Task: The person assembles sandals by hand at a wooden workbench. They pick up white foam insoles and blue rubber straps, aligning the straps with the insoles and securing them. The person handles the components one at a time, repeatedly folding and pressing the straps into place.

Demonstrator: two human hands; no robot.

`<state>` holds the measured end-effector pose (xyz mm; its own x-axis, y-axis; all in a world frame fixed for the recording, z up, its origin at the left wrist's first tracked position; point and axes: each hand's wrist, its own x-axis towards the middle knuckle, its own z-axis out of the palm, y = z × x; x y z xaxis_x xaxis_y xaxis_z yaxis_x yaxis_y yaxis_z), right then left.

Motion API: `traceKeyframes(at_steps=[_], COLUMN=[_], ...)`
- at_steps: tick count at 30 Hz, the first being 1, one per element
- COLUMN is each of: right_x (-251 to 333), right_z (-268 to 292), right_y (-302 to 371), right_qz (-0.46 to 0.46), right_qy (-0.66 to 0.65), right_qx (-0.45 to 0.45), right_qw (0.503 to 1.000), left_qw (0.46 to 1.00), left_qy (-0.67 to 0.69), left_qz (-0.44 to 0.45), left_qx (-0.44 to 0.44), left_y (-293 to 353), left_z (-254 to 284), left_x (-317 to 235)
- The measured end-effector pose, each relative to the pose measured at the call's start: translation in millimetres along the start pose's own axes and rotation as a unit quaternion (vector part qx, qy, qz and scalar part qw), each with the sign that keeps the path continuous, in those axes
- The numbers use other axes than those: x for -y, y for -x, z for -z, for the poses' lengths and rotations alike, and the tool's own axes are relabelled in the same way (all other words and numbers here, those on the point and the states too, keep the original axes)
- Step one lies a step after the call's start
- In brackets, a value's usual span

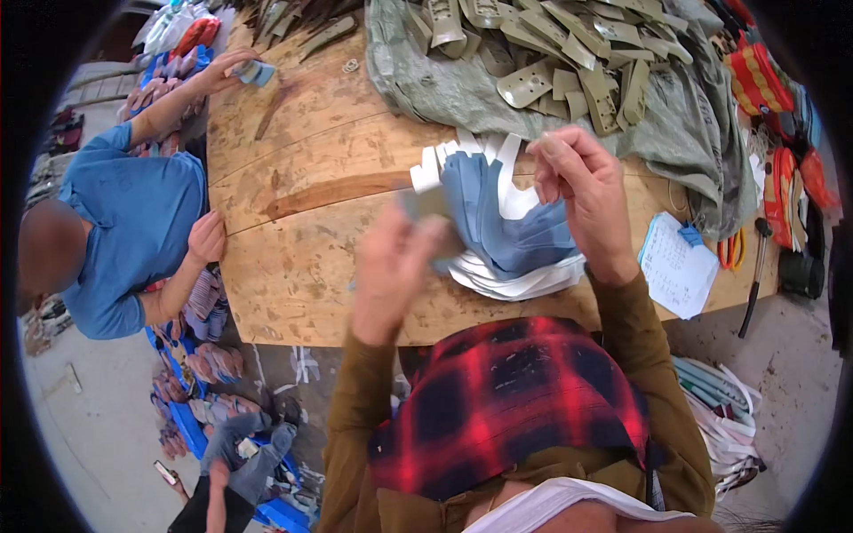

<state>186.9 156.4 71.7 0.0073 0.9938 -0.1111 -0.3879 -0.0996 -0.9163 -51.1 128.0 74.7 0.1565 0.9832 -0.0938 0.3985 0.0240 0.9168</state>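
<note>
My left hand (pixel 391 266), smeared by motion, is closed on a blurred olive piece (pixel 435 209) with some blue-grey at its edges. It is over the left side of a pile of blue-grey cut strips (pixel 498 222). White strips (pixel 480 280) of similar curved shape lie under and around the blue ones. My right hand (pixel 582 191) is raised above the right end of the pile, thumb and fingertips pinched together. Whether anything small is between those fingers, I cannot make out.
Many olive moulded pieces (pixel 569 53) with holes are heaped on a grey-green woven sheet (pixel 400 80). A written paper (pixel 680 266), orange-handled scissors (pixel 733 251) and a black-handled tool (pixel 757 275) lie at right. Across the wooden table (pixel 302 258), a person in blue (pixel 133 222) holds a small blue piece.
</note>
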Motion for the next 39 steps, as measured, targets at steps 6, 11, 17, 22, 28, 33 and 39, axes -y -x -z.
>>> traceKeyframes(at_steps=[6,11,17,22,28,33,39], right_x=[-11.8,-36.9,-34.0,4.0,35.8,28.1,2.2], right_z=[31.5,31.6,36.0,34.4,65.4,165.2,199.4], right_y=[46.6,58.0,55.8,49.7,23.4,-75.8,-100.8], right_qz=[0.171,0.225,0.178,0.260,0.165,0.138,0.002], right_qy=[0.446,0.536,0.432,0.486,0.456,0.568,0.455], right_qx=[0.165,0.202,0.134,0.151,0.197,-0.264,-0.236], right_qw=[0.863,0.788,0.874,0.821,0.852,0.767,0.859], left_qw=[0.898,0.790,0.993,0.906,0.872,0.808,0.771], left_qy=[-0.411,-0.532,-0.083,0.351,0.431,0.551,0.611], left_qz=[0.000,-0.215,-0.087,0.157,0.157,0.166,0.148], left_qx=[-0.157,-0.215,-0.005,0.179,0.172,0.129,0.101], left_y=[-21.9,-33.3,8.6,18.1,-20.7,-40.7,-36.5], left_z=[110.4,107.7,3.1,-57.2,-77.5,-80.0,-72.9], left_x=[68.6,79.3,7.8,0.3,-27.7,-44.7,-29.5])
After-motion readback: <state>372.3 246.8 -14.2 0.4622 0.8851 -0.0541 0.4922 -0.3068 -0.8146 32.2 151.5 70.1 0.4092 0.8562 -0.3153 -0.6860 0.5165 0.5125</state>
